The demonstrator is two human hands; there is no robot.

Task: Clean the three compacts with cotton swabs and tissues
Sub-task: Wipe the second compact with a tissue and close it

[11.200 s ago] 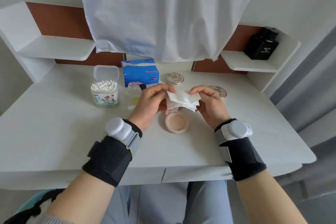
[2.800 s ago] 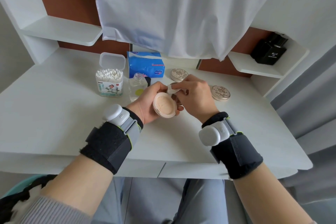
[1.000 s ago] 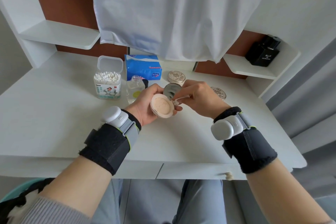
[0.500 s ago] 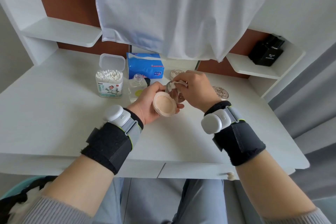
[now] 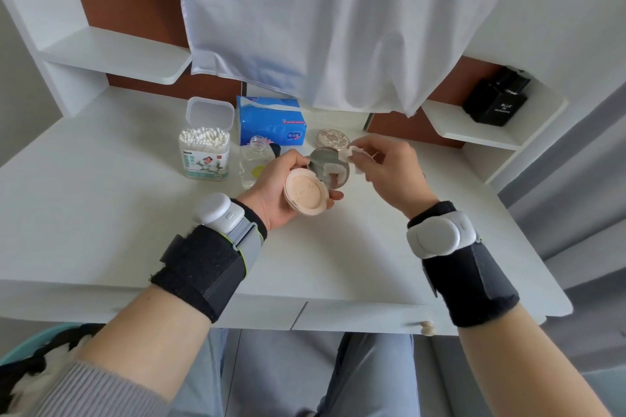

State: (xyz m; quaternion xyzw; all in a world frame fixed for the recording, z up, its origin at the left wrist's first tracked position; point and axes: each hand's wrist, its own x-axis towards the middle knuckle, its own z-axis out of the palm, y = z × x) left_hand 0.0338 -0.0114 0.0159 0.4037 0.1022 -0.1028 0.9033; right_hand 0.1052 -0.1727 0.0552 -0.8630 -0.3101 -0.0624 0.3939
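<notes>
My left hand (image 5: 276, 189) holds an open compact (image 5: 306, 193) above the desk, its peach powder pan facing me and its mirror lid (image 5: 330, 167) tilted up behind. My right hand (image 5: 389, 173) pinches a folded white tissue (image 5: 354, 154) against the lid's upper right rim. A second compact (image 5: 333, 139), closed and silver-patterned, lies on the desk behind the mirror. The third compact is hidden behind my right hand.
A clear tub of cotton swabs (image 5: 205, 152) with its lid up stands at the back left of the white desk (image 5: 101, 213), beside a blue tissue pack (image 5: 271, 120) and a small clear bottle (image 5: 254, 162). A black box (image 5: 496, 98) sits on the right shelf. White cloth (image 5: 332, 17) hangs above.
My right hand has shifted the tissue from the middle of the mirror to its upper right rim, uncovering the mirror. The left hand keeps the compact in nearly the same place.
</notes>
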